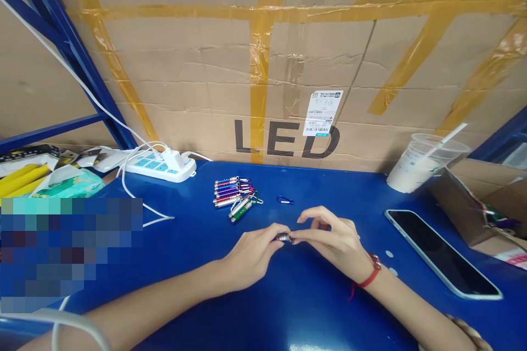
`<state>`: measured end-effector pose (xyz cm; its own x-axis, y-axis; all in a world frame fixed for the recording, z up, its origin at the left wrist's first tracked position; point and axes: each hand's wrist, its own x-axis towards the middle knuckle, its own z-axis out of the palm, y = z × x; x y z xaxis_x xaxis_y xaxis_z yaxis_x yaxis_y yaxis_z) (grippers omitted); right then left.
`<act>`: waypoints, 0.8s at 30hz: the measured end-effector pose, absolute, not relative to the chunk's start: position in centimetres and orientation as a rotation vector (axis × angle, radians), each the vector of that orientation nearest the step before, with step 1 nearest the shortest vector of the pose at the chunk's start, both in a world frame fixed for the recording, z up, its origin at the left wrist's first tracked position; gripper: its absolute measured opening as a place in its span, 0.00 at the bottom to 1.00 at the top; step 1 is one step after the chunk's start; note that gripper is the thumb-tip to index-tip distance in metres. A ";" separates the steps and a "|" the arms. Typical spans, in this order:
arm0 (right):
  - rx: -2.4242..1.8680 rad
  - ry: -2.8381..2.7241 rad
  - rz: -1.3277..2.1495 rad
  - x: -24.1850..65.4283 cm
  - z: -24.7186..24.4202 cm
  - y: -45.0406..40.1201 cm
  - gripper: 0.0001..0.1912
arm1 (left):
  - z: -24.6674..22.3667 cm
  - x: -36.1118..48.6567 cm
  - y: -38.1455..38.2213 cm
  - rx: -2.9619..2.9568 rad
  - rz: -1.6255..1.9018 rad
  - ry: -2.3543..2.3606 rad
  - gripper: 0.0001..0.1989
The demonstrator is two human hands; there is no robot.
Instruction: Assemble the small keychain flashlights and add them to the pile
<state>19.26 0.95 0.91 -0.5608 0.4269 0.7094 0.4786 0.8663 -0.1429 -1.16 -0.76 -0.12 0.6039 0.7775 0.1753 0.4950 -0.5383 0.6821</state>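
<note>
My left hand (256,255) is closed around a small metal keychain flashlight (284,237), with only its end showing at the fingertips. My right hand (341,244), with a red bracelet on the wrist, pinches at that same end with thumb and index finger. A small orange-brown spot shows between the other right fingers, too hidden to name. Just beyond the hands lies a loose blue carabiner clip (285,200). Left of it, several keychain flashlights (228,193) in blue, purple, red, silver and green lie side by side with clips attached.
A white power strip (164,167) with plugs and cables stands at the back left. On the right are a phone (442,252), a plastic cup with a straw (424,164) and an open cardboard box (465,208). A large taped carton (197,77) closes off the back.
</note>
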 end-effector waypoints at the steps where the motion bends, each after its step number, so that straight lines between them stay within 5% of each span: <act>1: -0.653 -2.240 -0.063 19.2 0.9 0.9 0.09 | 0.0 -1.2 -0.8 2.236 0.614 0.994 0.11; 13: -0.973 -2.023 0.668 18.4 0.3 0.8 0.11 | 0.2 -1.2 -0.8 2.181 0.548 0.990 0.16; 24: -1.115 -1.885 0.771 17.5 0.0 0.1 0.10 | -0.5 -1.2 -0.7 2.172 0.562 0.999 0.17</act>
